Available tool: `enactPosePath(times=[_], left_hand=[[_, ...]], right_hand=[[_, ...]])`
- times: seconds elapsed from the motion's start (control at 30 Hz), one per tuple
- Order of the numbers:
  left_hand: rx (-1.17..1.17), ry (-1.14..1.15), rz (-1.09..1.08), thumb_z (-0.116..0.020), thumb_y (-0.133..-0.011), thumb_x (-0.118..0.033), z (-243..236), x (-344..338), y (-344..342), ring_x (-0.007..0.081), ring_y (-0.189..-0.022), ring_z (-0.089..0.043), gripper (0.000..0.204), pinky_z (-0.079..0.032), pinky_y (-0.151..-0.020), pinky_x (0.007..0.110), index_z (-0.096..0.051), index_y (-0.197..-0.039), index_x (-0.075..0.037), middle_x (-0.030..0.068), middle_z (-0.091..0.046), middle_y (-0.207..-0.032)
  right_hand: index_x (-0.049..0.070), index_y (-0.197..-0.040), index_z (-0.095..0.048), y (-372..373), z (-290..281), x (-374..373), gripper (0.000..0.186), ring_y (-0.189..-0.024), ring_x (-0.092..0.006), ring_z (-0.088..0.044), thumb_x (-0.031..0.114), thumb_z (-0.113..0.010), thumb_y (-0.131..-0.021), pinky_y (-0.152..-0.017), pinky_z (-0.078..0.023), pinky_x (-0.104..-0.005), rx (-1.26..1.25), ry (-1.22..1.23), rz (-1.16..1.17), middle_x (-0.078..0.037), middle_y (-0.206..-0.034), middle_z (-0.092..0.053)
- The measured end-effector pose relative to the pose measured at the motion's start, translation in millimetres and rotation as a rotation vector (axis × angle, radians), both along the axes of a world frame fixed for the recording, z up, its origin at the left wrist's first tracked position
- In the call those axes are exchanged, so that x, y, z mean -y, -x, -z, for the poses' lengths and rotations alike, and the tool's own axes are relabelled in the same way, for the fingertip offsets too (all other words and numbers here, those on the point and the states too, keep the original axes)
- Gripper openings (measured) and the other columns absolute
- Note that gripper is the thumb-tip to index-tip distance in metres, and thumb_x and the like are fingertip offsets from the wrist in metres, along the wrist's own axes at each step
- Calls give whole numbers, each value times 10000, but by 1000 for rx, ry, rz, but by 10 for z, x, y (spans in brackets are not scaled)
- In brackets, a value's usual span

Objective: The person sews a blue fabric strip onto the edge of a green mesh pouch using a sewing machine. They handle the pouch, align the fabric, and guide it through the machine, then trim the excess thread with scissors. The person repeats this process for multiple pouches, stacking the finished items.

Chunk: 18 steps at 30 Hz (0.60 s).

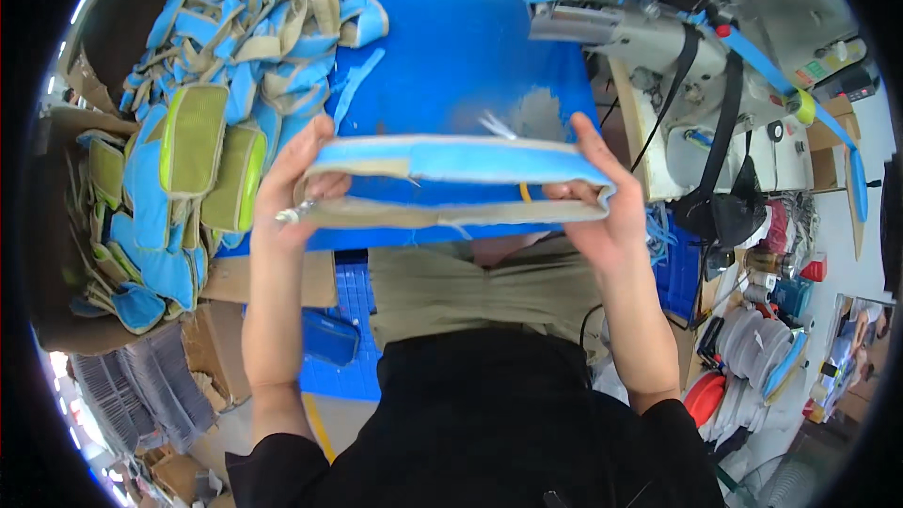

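Observation:
Between my hands a loop of blue and beige fabric strip (pixel 508 158) is stretched out over the front of the blue table. My left hand (pixel 293 179) is closed round the loop's left end. A small shiny metal thing (pixel 295 213) shows at that hand, perhaps a snipping tool; its kind is unclear. My right hand (pixel 607 198) grips the right end, thumb along the outside and fingers inside the loop. Loose thread ends hang from the lower edge of the strip.
A heap of blue and beige strips (pixel 245 28) lies at the table's far left. Green-and-blue fabric pouches (pixel 196 141) fill a carton on the left. A sewing machine (pixel 649 38) stands at the right. Beneath is a blue table (pixel 442 47); thread spools (pixel 752 348) sit lower right.

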<state>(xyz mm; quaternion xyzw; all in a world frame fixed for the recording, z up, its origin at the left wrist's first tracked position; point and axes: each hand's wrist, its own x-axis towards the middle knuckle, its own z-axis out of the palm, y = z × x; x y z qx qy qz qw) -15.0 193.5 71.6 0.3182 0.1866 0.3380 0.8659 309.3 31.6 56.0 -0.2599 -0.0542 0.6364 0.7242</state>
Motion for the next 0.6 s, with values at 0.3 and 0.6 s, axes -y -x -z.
enactPosePath(times=[0.3, 0.6], left_hand=[[353, 322, -75, -561, -1046, -172, 399, -68, -107, 240, -1122, -645, 289, -537, -965, 382, -592, -1266, 13, 171, -658, -1262], [44, 542, -297, -556, -1064, -337, 897, 371, -567, 254, -1206, -644, 479, -530, -998, 410, -541, -1397, 6, 129, -668, -1311]], right_hand=[[86, -1176, -666, 59, 317, 84, 178, -551, -64, -430, 159, -587, -1034, -704, -472, -295, -219, 102, 2, 49, -670, -485], [44, -1443, -497, 420, 690, 133, 445, -1150, -243, -624, 207, -586, -1038, -981, -507, -386, 403, 228, -261, -142, -1272, -622]])
